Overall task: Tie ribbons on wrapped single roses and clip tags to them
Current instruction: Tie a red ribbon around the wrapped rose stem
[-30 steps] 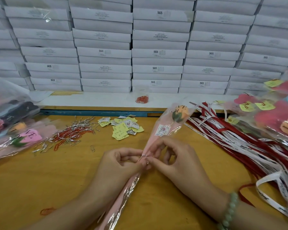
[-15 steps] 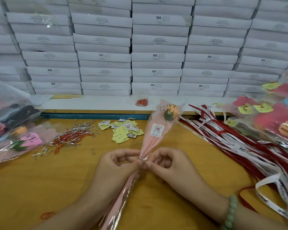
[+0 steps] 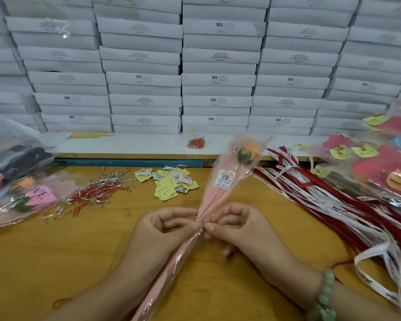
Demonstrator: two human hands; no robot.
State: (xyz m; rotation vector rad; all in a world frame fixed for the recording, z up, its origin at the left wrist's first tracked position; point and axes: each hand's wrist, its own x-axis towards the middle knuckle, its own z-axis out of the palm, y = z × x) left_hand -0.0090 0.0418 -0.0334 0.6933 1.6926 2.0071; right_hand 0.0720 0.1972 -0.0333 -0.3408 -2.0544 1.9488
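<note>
A single orange rose in a pink and clear wrap [image 3: 220, 191] lies tilted across the wooden table [image 3: 44, 262], bloom pointing away from me. My left hand [image 3: 162, 230] and my right hand [image 3: 236, 225] meet at the wrap's narrow neck, each pinching a thin silver twist tie [image 3: 200, 220] wound there. A round sticker label [image 3: 224, 179] sits on the wrap below the bloom. Yellow and white tags [image 3: 169, 184] lie in a loose pile behind my hands. Red and white ribbons [image 3: 329, 200] spread over the right side of the table.
A heap of silver ties and red paper clips [image 3: 93, 195] lies at the left, one loose clip [image 3: 127, 212] nearer me. Wrapped roses are piled at the left [image 3: 14, 188] and at the right [image 3: 384, 163]. White boxes [image 3: 218, 66] are stacked behind, with a small bag of red clips [image 3: 196, 142].
The rose's bloom end has swung left and more upright. Both hands stay pinched at the neck, fingers working the tie slightly.
</note>
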